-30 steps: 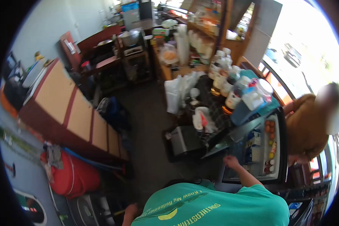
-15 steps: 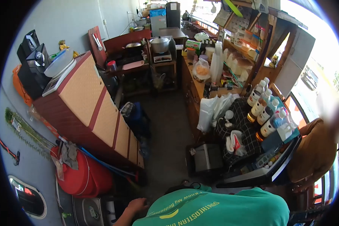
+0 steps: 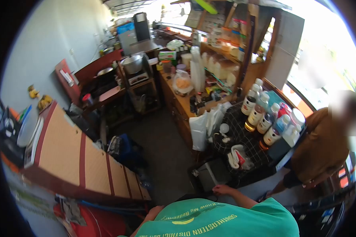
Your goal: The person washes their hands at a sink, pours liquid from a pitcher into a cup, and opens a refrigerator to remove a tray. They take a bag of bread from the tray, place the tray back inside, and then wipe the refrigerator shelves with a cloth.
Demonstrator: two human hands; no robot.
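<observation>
My right hand [image 3: 223, 189] is out in front of the green shirt [image 3: 209, 219], near a dark grey bin [image 3: 211, 175]. Its fingers look loosely extended, and I see nothing in them. My left hand [image 3: 156, 210] hangs low beside the shirt, near the lower end of the tan cabinet [image 3: 67, 158]. The shirt and blur hide most of its fingers. Beyond the bin, a dark checkered cloth [image 3: 235, 126] covers a chest-high surface. On the cloth are several labelled bottles [image 3: 256, 114], white plastic bags [image 3: 199, 130] and a white-and-red packet [image 3: 237, 156].
A person in a brown top [image 3: 318, 146] stands at the right. A wooden counter [image 3: 176, 100] with jars and stacked cups runs along the right side. A pot [image 3: 132, 64] sits on a stove at the back. Dark floor [image 3: 158, 142] lies between cabinet and counter.
The view has swung right. My right hand has come into sight. The open compartment with eggs by the cloth-covered surface no longer shows, and its door appears shut. The person at right stands more upright.
</observation>
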